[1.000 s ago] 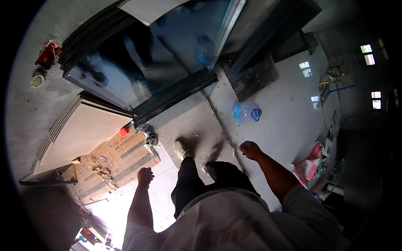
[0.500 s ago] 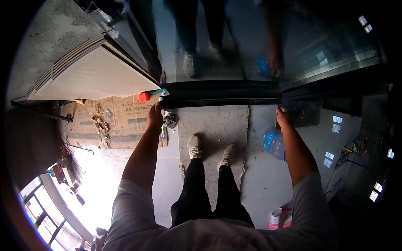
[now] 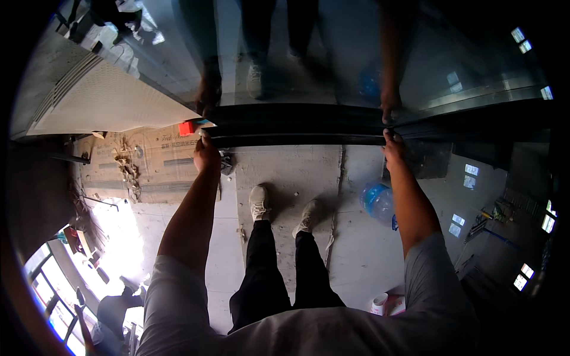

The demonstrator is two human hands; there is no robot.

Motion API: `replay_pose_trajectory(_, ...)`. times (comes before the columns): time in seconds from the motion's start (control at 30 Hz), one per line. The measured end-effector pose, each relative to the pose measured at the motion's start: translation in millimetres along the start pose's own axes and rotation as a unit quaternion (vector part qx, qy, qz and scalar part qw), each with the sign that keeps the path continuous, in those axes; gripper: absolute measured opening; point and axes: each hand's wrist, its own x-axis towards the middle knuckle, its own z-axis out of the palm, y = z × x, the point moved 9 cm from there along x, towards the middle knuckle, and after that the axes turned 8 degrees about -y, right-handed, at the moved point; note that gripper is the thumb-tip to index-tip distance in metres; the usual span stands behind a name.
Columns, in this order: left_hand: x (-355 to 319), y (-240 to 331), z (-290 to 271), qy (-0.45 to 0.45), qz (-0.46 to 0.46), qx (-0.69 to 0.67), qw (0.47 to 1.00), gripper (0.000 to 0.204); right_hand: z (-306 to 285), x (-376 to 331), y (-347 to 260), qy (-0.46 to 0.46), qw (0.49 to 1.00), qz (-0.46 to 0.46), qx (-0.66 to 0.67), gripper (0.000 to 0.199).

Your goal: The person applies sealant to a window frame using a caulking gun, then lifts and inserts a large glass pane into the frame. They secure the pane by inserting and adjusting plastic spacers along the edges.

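A tall glass panel point(image 3: 320, 65) stands in front of me, mirroring my legs and arms. Along its lower edge runs a black frame rail point(image 3: 297, 126). At the rail's left end, my left hand point(image 3: 206, 155) is closed on it, thumb up. My right hand point(image 3: 392, 149) grips the right end of the same rail, its fingers folded around the edge. Both arms reach forward, nearly straight. The undersides of the rail and most of the fingertips are hidden. Beside the left hand sits a small red block point(image 3: 186, 128).
White textured boards point(image 3: 119, 98) lean in a stack at left, above flattened cardboard point(image 3: 160, 160). A large clear water bottle point(image 3: 379, 202) lies on the floor right of my shoes point(image 3: 259, 202). A pink-and-white item point(image 3: 389, 304) is lower right. Another person point(image 3: 110, 314) is at lower left.
The rail and both hands sit slightly higher and further left in view. My right fingers now reach up over the rail's edge. Another person has come into view at lower left.
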Motion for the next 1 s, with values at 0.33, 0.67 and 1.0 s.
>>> replay_pose_trajectory(0.33,-11.1,-43.1,12.8,-0.025,-0.017,-0.310,0.950,0.045,5.7,-36.5,-1.9,-0.016,0.998,0.002,0.069,0.059)
replay_pose_trajectory(0.67,-43.2,-69.9,2.0,-0.097,-0.009,-0.410,0.907,0.046,-6.2,-61.6,43.6,-0.027,0.994,-0.016,0.108,0.054)
replay_pose_trajectory(1.0,-54.8,-90.3,-2.1,-0.134,-0.014,-0.362,0.922,0.045,-13.0,-80.7,53.0,-0.044,0.987,0.000,0.152,0.051)
